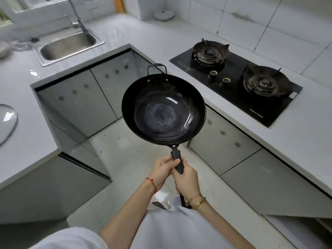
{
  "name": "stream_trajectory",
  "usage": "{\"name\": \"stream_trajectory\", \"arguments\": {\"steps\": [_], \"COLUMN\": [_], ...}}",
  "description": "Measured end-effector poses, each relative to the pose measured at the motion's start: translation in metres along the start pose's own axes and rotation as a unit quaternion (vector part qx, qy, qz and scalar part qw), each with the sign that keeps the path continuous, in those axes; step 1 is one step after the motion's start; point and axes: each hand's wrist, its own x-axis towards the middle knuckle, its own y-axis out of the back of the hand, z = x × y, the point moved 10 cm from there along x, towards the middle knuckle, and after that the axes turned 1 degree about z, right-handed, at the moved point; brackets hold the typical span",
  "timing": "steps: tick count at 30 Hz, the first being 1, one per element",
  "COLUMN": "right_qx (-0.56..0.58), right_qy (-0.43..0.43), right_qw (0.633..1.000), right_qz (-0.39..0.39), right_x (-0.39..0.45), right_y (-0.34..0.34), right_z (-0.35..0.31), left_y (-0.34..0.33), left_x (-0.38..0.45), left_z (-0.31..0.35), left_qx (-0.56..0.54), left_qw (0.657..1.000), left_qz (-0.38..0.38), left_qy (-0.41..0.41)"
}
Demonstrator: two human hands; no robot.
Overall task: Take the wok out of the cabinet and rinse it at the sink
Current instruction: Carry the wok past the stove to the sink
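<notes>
A black wok (163,109) hangs level over the floor in the middle of the view, its bowl empty and its small loop handle pointing away from me. My left hand (164,170) and my right hand (187,179) both grip its long black handle, the right just behind the left. The steel sink (69,47) with its tall faucet (77,17) is set in the white counter at the far left, well away from the wok. An open cabinet door (296,200) stands at the lower right.
A black two-burner gas hob (239,81) sits in the right counter. A glass lid (7,121) lies on the left counter, and a white lid (163,14) sits at the back. Grey cabinet fronts (84,97) line the corner. Pale floor runs between the counters.
</notes>
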Motion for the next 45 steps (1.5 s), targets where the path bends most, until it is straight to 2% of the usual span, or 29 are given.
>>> {"name": "stream_trajectory", "arguments": {"steps": [16, 27, 36, 45], "right_qx": [-0.053, -0.057, -0.067, -0.034], "right_qy": [0.033, 0.057, 0.05, 0.02], "right_qw": [0.997, 0.996, 0.996, 0.993], "right_qz": [-0.039, -0.037, 0.005, 0.108], "right_x": [0.187, 0.379, 0.494, 0.603], "right_y": [-0.087, -0.122, -0.135, -0.158], "right_z": [-0.109, -0.224, -0.283, -0.325], "left_y": [0.097, 0.135, 0.15, 0.174], "left_x": [0.149, 0.309, 0.415, 0.534], "left_z": [0.136, 0.289, 0.378, 0.444], "left_qx": [-0.029, -0.042, -0.051, 0.005], "left_qw": [0.996, 0.992, 0.994, 0.999], "left_qz": [0.074, 0.097, 0.058, -0.025], "left_qy": [-0.042, -0.067, -0.071, -0.028]}}
